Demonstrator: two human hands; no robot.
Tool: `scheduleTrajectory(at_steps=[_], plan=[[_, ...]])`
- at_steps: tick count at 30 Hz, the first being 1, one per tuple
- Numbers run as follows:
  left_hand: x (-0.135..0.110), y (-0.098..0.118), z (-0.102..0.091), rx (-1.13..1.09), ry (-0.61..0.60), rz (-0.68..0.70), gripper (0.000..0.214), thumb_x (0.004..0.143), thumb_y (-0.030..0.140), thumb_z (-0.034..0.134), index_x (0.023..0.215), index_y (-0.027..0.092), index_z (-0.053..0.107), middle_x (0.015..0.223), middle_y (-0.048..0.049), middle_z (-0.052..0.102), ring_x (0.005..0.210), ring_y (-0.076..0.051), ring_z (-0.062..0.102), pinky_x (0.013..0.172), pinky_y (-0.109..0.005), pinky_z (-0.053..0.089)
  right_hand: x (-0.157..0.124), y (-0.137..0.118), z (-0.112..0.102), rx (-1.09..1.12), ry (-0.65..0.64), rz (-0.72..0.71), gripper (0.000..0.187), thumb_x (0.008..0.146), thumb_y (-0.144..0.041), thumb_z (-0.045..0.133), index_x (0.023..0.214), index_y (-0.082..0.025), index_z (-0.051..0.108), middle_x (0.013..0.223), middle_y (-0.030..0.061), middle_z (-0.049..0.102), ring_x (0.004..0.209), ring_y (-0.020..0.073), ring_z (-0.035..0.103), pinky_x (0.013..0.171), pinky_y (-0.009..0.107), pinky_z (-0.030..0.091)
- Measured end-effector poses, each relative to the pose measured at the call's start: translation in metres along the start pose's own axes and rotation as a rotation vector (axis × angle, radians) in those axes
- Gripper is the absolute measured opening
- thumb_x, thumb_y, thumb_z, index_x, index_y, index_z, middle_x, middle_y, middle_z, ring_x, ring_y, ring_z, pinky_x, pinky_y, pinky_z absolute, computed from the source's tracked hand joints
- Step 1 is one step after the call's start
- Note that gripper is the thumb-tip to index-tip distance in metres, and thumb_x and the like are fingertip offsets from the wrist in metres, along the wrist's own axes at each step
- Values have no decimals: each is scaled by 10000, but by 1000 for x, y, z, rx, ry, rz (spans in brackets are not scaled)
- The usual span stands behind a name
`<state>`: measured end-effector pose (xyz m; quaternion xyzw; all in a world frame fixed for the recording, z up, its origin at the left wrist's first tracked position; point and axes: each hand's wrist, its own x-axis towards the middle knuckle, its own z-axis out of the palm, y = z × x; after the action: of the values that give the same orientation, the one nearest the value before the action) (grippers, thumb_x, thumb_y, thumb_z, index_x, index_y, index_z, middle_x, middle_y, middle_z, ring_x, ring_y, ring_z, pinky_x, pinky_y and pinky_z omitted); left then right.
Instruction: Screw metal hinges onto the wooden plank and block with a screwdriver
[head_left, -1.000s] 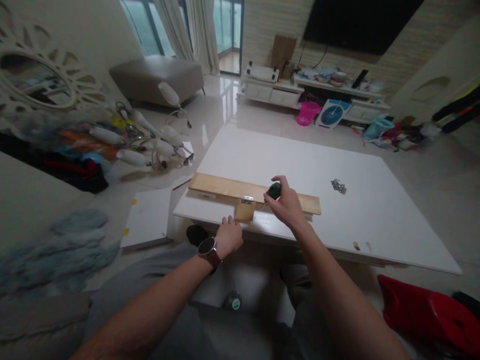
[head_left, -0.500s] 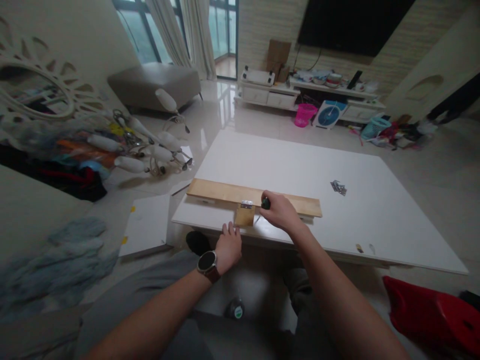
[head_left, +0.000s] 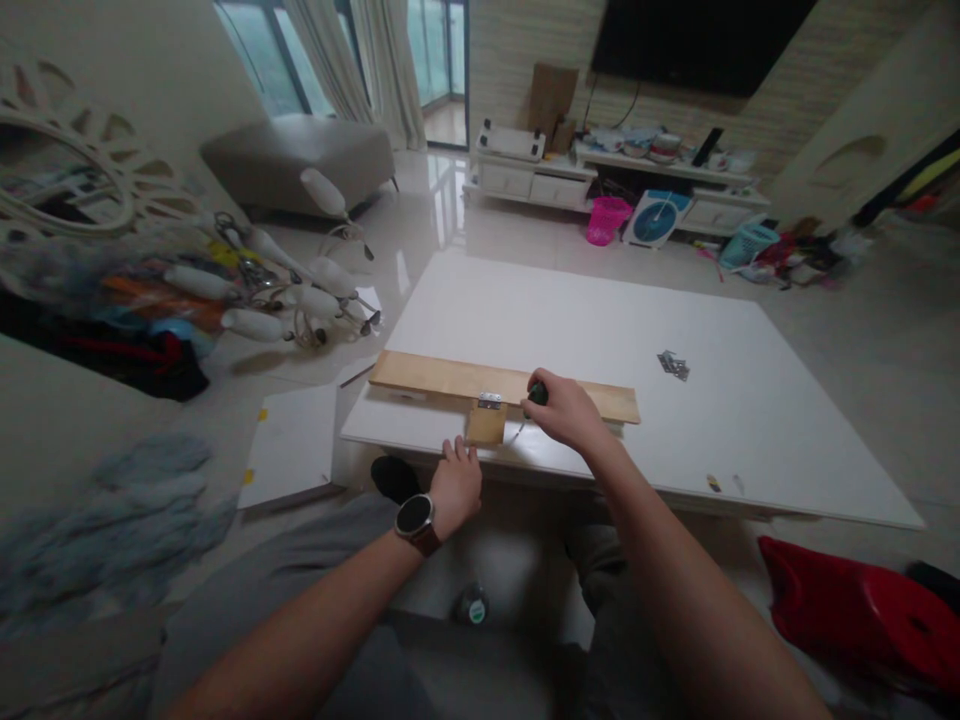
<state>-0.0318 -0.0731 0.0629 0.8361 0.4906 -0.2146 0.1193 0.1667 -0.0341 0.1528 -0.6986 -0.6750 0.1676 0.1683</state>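
A long wooden board (head_left: 435, 375) lies across the near edge of a white table (head_left: 600, 330). A small wooden block (head_left: 486, 423) is joined to it by a metal hinge (head_left: 490, 401). My right hand (head_left: 566, 412) is closed round a green-handled screwdriver (head_left: 535, 394), its tip pointing down-left onto the table beside the block. My left hand (head_left: 457, 478), with a wristwatch (head_left: 414, 517), rests at the table edge, fingers touching the block's near side.
A small pile of screws (head_left: 673, 365) lies on the table to the right. A white panel (head_left: 292, 445) and a chandelier (head_left: 300, 290) lie on the floor at left. A red object (head_left: 847, 610) sits at lower right.
My right hand has lowered and tipped the screwdriver, so less of the green handle shows. My left hand stays at the block. The view has shifted slightly.
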Motion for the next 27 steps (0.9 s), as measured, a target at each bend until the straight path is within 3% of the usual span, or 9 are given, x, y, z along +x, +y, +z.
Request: scheduleTrajectory(at_steps=[7, 15, 22, 27], plan=[[0, 1, 2, 20, -11, -3, 1052, 806, 366, 893, 1654, 21, 375, 1703, -371, 263, 1578, -533, 322, 1138, -532, 509, 1, 2, 2, 28, -78, -23, 131, 849, -238, 657, 979, -248, 677, 947, 71, 763, 891, 245, 656, 701, 302, 378], [1, -2, 5, 9, 6, 10, 1054, 796, 357, 905, 1659, 54, 383, 1706, -363, 277, 1579, -528, 324, 1143, -536, 509, -1, 8, 0, 85, -61, 10, 99, 864, -273, 688, 955, -243, 663, 935, 54, 753, 874, 233, 661, 730, 312, 420], [1, -3, 3, 4, -10, 14, 1087, 777, 343, 927, 1650, 7, 373, 1695, -389, 259, 1576, -536, 324, 1148, -523, 507, 2, 9, 2, 89, -67, -9, 105, 856, -271, 685, 955, -242, 666, 933, 60, 750, 870, 231, 653, 746, 323, 431], [4, -3, 9, 24, 5, 15, 1082, 773, 371, 925, 1657, 55, 387, 1703, -372, 270, 1573, -537, 329, 1139, -536, 510, 2, 8, 3, 80, -71, -13, 105, 847, -255, 680, 951, -247, 665, 932, 57, 751, 889, 233, 660, 750, 318, 438]])
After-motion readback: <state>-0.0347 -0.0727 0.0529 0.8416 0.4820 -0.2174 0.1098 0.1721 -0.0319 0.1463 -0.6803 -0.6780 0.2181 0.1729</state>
